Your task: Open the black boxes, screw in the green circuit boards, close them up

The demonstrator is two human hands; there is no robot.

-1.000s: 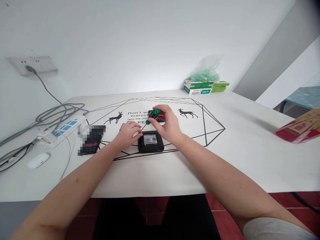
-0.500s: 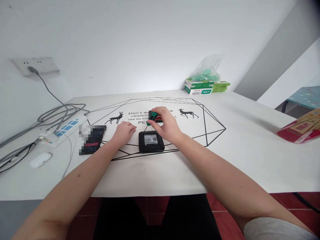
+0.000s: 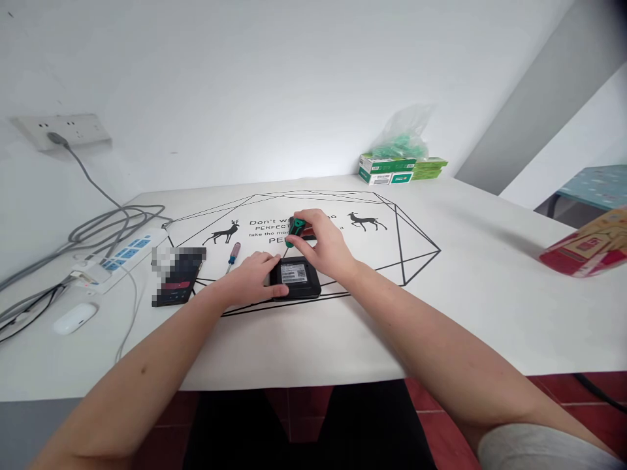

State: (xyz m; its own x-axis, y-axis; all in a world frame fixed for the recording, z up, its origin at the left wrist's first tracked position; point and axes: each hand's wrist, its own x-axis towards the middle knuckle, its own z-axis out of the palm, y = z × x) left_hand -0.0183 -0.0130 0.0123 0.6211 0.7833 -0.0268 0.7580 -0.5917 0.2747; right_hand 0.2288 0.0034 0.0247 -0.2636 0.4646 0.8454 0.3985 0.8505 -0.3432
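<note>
A flat black square device [image 3: 296, 277] with a white printed label on its top face lies on the table in front of me. My left hand [image 3: 255, 277] grips its left side, thumb on the near left part and fingers at the far left corner. With my right hand [image 3: 323, 245] I hold a green and black screwdriver [image 3: 295, 228] by its handle. Its thin shaft slants down to the device's far left corner; I cannot make out the tip. A second screwdriver [image 3: 234, 252], with a reddish clear and blue handle, lies left of the device. A dark object behind my right hand is mostly hidden.
On the left are a phone [image 3: 181, 281], a white earbud case [image 3: 75, 318], a power strip [image 3: 130, 254] and coiled grey cables [image 3: 115, 222]. Green-and-white boxes [image 3: 386, 168] with a plastic bag on top stand at the back. A red and yellow package [image 3: 585, 251] sits far right.
My left hand drew back left from the screwdriver shaft, then came right onto the device's left side. The screwdriver in my right hand now stands more upright. The second screwdriver has come into view.
</note>
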